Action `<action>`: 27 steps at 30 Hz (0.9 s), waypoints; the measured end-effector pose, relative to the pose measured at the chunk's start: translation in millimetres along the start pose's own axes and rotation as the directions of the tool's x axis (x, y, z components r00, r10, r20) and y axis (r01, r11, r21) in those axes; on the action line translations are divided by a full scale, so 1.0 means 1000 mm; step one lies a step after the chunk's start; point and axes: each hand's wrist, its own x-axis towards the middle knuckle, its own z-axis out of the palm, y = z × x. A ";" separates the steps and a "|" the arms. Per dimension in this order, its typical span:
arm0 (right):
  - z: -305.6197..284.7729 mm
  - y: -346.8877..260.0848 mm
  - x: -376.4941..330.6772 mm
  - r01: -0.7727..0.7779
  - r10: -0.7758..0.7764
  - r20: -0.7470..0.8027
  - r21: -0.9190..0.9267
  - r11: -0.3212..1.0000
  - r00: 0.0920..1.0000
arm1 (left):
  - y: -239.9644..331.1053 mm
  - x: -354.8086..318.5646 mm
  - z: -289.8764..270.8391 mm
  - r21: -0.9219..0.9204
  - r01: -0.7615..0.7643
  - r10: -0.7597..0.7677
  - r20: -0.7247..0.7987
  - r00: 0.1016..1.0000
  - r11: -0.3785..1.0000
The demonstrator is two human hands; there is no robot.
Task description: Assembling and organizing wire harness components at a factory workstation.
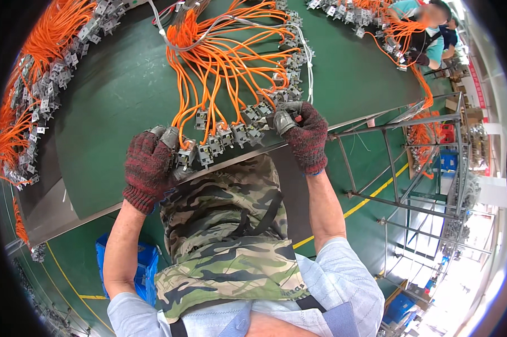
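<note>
1. Your left hand [148, 168], in a dark red knit glove, is curled shut around the left end of a row of small grey metal plugs on orange wires [225, 135].
2. Your right hand [305, 133] pinches shut on the right end.
3. The row lies at the near edge of the green table [119, 95].
</note>
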 end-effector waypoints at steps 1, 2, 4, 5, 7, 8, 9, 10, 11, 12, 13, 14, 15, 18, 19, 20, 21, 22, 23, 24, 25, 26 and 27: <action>0.000 0.000 0.001 0.004 -0.004 0.002 -0.019 1.000 1.000 | -0.001 0.001 0.000 0.003 0.000 0.000 0.003 1.000 1.000; 0.000 -0.002 0.000 -0.014 0.014 -0.002 -0.005 1.000 1.000 | -0.001 0.002 0.000 0.007 0.001 -0.001 0.006 1.000 1.000; 0.000 -0.009 -0.002 -0.051 0.051 -0.010 0.026 0.998 0.999 | 0.002 0.002 -0.001 0.001 0.005 -0.005 0.005 1.000 1.000; 0.000 -0.009 -0.001 -0.033 0.033 -0.016 0.005 0.999 0.999 | 0.002 0.002 -0.001 0.000 0.007 -0.007 0.004 1.000 1.000; 0.001 -0.008 -0.001 -0.001 0.000 -0.030 -0.037 0.999 1.000 | 0.001 0.004 0.000 0.011 -0.004 0.005 -0.002 1.000 1.000; 0.001 -0.007 -0.001 -0.005 0.004 -0.019 -0.044 0.999 1.000 | 0.001 0.004 0.001 0.016 -0.011 0.011 -0.004 1.000 1.000; 0.001 -0.005 0.000 -0.008 0.007 -0.009 -0.052 0.999 1.000 | 0.001 0.003 0.000 0.016 -0.008 0.008 0.001 1.000 1.000; 0.001 -0.005 0.001 -0.007 0.007 0.000 -0.063 0.998 1.000 | 0.002 0.004 -0.001 0.014 -0.006 0.006 0.001 1.000 1.000; 0.001 -0.003 0.001 0.017 -0.017 0.004 -0.087 0.996 1.000 | 0.003 0.004 -0.002 0.013 -0.003 0.003 0.000 1.000 1.000; 0.000 -0.001 0.001 0.041 -0.041 0.009 -0.110 0.993 0.999 | 0.003 0.005 -0.002 0.018 -0.004 0.004 0.009 1.000 1.000; 0.000 0.000 0.001 0.066 -0.064 0.014 -0.134 0.989 0.998 | 0.004 0.006 -0.003 0.021 -0.006 0.005 0.018 1.000 1.000; -0.001 0.003 0.000 0.088 -0.087 0.021 -0.090 0.992 0.996 | 0.005 0.006 -0.003 0.025 -0.007 0.006 0.026 1.000 1.000; -0.002 0.006 -0.002 0.111 -0.109 0.027 -0.045 0.993 0.994 | 0.006 0.007 -0.002 0.029 -0.012 0.011 0.034 0.999 1.000; -0.002 0.004 -0.003 0.246 -0.239 0.084 -0.079 0.966 0.967 | 0.010 0.009 -0.003 0.059 -0.020 0.017 0.050 0.999 0.998; -0.003 0.000 -0.002 0.304 -0.292 0.110 -0.121 0.945 0.950 | 0.011 0.009 -0.001 0.071 -0.021 0.018 0.042 0.999 0.997; -0.004 -0.005 -0.002 0.334 -0.316 0.140 -0.134 0.933 0.938 | 0.012 0.009 0.001 0.084 -0.022 0.019 0.034 0.999 0.996; -0.005 -0.010 -0.002 0.363 -0.339 0.170 -0.145 0.920 0.925 | 0.013 0.008 0.002 0.095 -0.029 0.024 0.053 0.998 0.995; -0.007 -0.014 -0.001 0.395 -0.362 0.200 -0.160 0.905 0.910 | 0.014 0.007 0.003 0.102 -0.036 0.029 0.068 0.997 0.994; -0.009 -0.015 0.000 0.422 -0.384 0.213 -0.173 0.890 0.898 | 0.015 0.008 0.004 0.110 -0.043 0.033 0.084 0.996 0.993; -0.011 -0.016 0.001 0.448 -0.406 0.226 -0.184 0.875 0.885 | 0.017 0.010 0.004 0.095 -0.042 0.033 0.097 0.995 0.995; -0.014 -0.017 0.002 0.474 -0.426 0.241 -0.197 0.858 0.872 | 0.021 0.013 0.004 0.078 -0.040 0.031 0.110 0.993 0.996; -0.017 -0.018 0.004 0.478 -0.423 0.259 -0.211 0.852 0.868 | 0.026 0.016 0.004 0.062 -0.038 0.030 0.124 0.992 0.997; -0.021 -0.018 0.007 0.483 -0.420 0.276 -0.225 0.846 0.865 | 0.033 0.020 0.006 0.065 -0.023 0.015 0.129 0.992 0.998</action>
